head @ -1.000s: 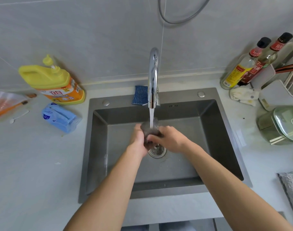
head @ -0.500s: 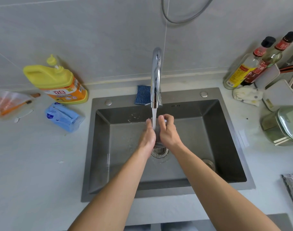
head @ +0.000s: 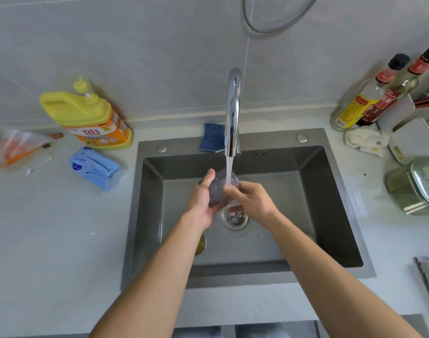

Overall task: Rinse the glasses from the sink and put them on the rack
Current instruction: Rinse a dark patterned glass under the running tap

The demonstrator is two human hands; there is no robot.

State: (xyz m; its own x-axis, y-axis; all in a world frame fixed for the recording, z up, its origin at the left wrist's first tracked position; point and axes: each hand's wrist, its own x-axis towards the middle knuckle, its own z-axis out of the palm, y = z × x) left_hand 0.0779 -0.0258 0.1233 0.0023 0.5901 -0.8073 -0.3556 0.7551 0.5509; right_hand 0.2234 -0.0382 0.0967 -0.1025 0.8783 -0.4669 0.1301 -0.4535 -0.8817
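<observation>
Since a moment ago the hands have parted a little, baring the glass (head: 219,189) between them; it is held over the drain (head: 234,218) in the sink (head: 330,191), under the tap's (head: 233,111) stream; left hand (head: 203,198) cups it, fingers wrapped; right hand (head: 251,200) grips its other side.

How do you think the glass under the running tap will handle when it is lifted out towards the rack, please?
The glass is probably slippery: water from the tap runs over it and both the left hand and right hand look wet. It is likely rigid but fragile, so a knock against the steel sink could chip it. A firm two-handed hold seems wise.
</observation>
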